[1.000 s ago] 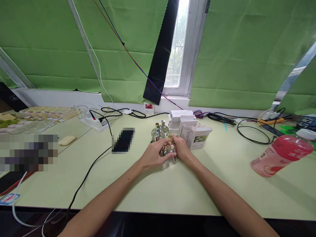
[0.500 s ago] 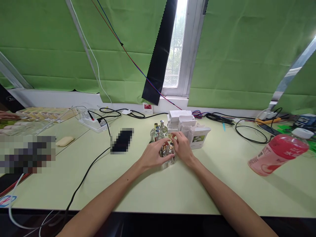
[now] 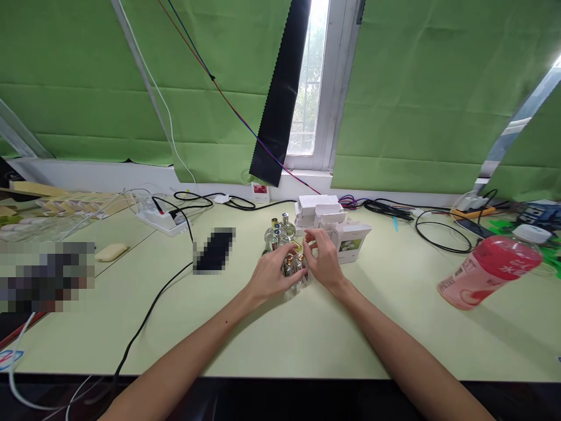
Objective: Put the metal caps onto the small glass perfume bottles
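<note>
We've got both hands on the cluster of little glass bottles (image 3: 287, 251) sitting mid-worktop toward the back edge: our left hand (image 3: 268, 276) is curled around the near bottles from the left, and our right hand (image 3: 323, 260) has its fingers pinched together at a bottle top, though we can't tell if it's really gripping. White boxes (image 3: 337, 225) sit just behind, and a pink bottle (image 3: 488, 271) lies tipped near the right edge.

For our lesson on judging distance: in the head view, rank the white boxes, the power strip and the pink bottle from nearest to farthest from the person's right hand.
1. White boxes: just behind the right hand.
2. Pink bottle: far right, tilted.
3. Power strip: far left, beyond the left hand; close to the pink bottle's distance, but seems farther.
</note>
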`<action>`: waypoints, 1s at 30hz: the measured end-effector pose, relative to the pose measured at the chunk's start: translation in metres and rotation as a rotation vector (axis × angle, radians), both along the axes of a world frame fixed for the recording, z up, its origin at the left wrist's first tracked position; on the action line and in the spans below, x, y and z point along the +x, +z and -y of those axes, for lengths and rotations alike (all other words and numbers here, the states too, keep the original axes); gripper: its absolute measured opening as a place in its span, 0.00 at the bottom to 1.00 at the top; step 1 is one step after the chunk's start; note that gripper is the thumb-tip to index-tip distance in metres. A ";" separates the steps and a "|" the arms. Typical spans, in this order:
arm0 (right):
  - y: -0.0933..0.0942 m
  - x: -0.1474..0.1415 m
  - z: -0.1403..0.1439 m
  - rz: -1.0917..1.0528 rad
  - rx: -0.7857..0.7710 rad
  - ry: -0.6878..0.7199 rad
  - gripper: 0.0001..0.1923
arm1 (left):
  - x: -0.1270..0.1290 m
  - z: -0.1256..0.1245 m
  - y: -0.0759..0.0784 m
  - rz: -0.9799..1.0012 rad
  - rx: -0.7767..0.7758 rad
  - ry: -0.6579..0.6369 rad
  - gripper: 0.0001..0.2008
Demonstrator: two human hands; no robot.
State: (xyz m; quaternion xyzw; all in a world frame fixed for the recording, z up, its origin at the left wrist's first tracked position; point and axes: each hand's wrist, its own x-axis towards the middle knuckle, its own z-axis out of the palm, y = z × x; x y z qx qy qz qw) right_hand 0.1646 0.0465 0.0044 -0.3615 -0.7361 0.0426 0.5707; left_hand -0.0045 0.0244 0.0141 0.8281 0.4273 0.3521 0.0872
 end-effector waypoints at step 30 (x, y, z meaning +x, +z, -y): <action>0.001 -0.002 0.007 -0.032 -0.003 0.095 0.09 | 0.009 0.007 -0.002 0.068 0.006 0.043 0.18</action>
